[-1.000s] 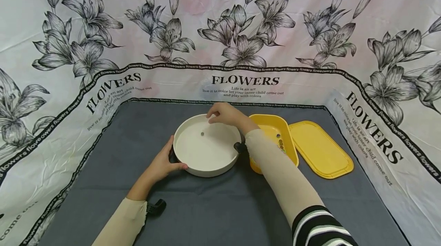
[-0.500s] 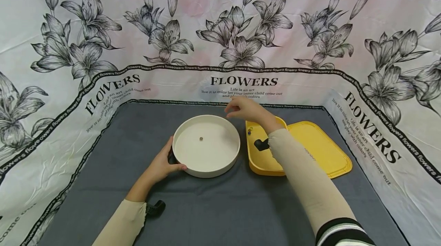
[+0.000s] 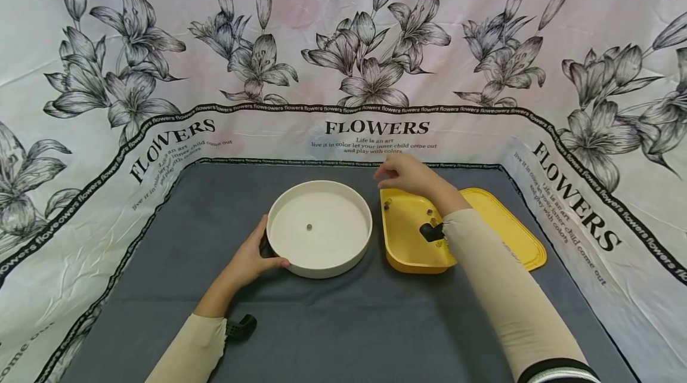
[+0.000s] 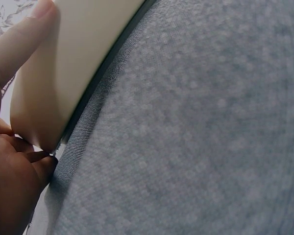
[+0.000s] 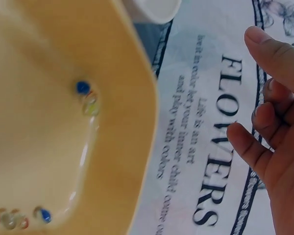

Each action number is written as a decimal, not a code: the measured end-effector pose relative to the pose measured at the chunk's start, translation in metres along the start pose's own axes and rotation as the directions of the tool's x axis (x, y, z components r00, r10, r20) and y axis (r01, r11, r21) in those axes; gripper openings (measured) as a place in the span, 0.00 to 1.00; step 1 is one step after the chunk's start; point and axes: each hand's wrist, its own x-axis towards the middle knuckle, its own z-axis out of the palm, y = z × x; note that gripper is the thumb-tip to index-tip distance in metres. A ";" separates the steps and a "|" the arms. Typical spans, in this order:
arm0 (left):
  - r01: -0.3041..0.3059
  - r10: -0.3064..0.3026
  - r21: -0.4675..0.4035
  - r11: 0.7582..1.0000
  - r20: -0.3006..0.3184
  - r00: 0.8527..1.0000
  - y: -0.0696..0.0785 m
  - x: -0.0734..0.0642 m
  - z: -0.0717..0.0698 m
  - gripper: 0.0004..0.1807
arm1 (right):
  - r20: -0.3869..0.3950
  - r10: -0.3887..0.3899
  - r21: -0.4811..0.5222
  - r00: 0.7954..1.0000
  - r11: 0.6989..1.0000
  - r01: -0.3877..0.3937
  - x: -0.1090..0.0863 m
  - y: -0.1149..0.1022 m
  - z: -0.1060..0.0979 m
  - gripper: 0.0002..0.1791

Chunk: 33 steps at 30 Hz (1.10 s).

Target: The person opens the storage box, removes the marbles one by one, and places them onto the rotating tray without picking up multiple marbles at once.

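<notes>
A round white dish (image 3: 327, 252) stands on the grey cloth with one small marble (image 3: 309, 227) on its floor. My left hand (image 3: 253, 261) grips the dish at its left side, thumb by the near rim. The left wrist view shows the thumb against the wall and the other fingertips at the base. Over the far part of a yellow box (image 3: 410, 252) is my right hand (image 3: 410, 177), its fingers loosely bent around nothing. Several glass marbles (image 5: 90, 105) lie along the box's edges in the right wrist view; the right arm hides part of the box.
A yellow lid (image 3: 528, 249) lies flat to the right of the box, partly behind the right forearm. Grey cloth (image 3: 333, 329) covers the work surface, and a white flower-printed sheet (image 3: 376, 85) rises behind it.
My right hand has moved right, from over the dish to over the yellow box. The marble in the dish has rolled toward the near side. My left hand keeps its grip.
</notes>
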 end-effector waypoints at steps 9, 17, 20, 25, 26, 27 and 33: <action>-0.003 0.003 -0.012 1.000 -0.003 1.000 0.001 0.000 0.000 0.75 | 0.038 0.090 0.068 0.995 0.993 -0.093 -0.013 0.024 0.011 0.10; -0.002 0.002 -0.006 1.000 -0.008 1.000 -0.001 0.000 0.000 0.76 | 0.043 0.103 0.070 0.994 0.992 -0.106 -0.016 0.047 0.024 0.10; -0.014 0.014 -0.014 1.000 -0.010 1.000 -0.002 0.000 0.001 0.75 | 0.056 0.121 0.084 0.991 0.989 -0.126 -0.016 0.052 0.029 0.10; -0.029 0.029 -0.025 0.999 -0.012 1.000 -0.003 0.002 0.001 0.75 | 0.094 0.159 0.099 0.983 0.981 -0.169 -0.015 0.054 0.035 0.11; -0.030 0.030 -0.029 0.999 -0.013 0.999 -0.002 0.002 0.001 0.75 | 0.102 0.165 0.106 0.981 0.979 -0.176 -0.014 0.054 0.036 0.11; -0.030 0.030 -0.029 0.999 -0.014 0.999 -0.002 0.002 0.000 0.75 | 0.107 0.170 0.109 0.980 0.977 -0.182 -0.013 0.055 0.038 0.12; -0.034 0.034 -0.037 0.999 -0.004 0.999 -0.003 0.002 0.000 0.75 | 0.144 0.149 0.113 0.978 0.980 -0.166 -0.009 0.070 0.050 0.10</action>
